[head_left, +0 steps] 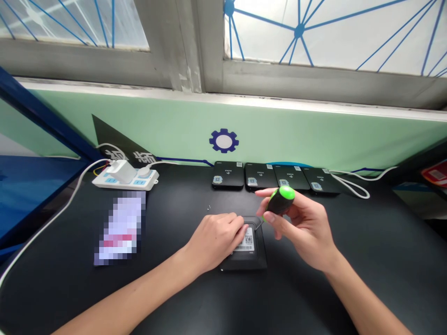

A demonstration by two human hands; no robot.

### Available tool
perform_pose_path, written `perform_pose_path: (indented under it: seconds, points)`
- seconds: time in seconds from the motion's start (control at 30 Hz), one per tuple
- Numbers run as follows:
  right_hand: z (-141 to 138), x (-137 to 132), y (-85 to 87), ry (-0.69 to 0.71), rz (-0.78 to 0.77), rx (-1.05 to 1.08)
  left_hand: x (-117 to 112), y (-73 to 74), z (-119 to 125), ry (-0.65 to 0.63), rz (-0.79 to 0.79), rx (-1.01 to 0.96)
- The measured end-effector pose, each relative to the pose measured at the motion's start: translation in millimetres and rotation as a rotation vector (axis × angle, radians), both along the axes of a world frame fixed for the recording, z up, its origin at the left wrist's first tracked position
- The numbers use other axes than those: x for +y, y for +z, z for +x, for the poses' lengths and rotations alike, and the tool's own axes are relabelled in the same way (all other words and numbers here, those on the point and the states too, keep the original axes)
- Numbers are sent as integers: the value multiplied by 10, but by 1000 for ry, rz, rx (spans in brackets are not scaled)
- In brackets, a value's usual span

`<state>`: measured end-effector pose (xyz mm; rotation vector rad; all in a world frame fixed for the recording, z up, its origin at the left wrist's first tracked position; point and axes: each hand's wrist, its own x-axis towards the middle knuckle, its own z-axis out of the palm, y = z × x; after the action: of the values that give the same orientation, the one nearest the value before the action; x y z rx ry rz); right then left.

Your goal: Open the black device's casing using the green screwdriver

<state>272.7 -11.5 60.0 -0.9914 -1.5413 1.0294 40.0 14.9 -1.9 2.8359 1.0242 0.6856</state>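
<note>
My right hand (pixel 307 223) is closed around the black and green handle of a screwdriver (pixel 281 200), held at a tilt. The thin shaft runs down to the upper right part of a flat black square device (pixel 260 258), though I cannot make out exactly where the tip sits. Over the device's left side lies my left hand (pixel 223 235), fingers curled and gripping it against the table. A white label with a QR code (pixel 248 239) shows on the device, partly covered by my left fingers. Just beyond that hand are a few tiny screws (pixel 208 208).
Several similar black devices (pixel 228 176) line the table's back edge, with a white cable (pixel 352 186) at their right end. At the back left sits a white power strip (pixel 125 179) with plugs in it. A blurred-out flat item (pixel 120 228) lies in front of it.
</note>
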Motion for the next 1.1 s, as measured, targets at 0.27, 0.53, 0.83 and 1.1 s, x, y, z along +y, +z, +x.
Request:
perform_pose_path:
  seconds: [0.27, 0.53, 0.83, 1.1]
  points:
    - [-49, 6, -15, -54, -32, 85, -6, -9, 1, 4, -5, -3]
    - [-27, 26, 49, -38, -13, 27, 5, -6, 0, -3, -16, -4]
    - [-30, -22, 75, 68, -69, 87, -3, -14, 2, -1, -15, -5]
    - [-56, 23, 38, -12, -73, 126, -1, -6, 9, 3, -24, -15]
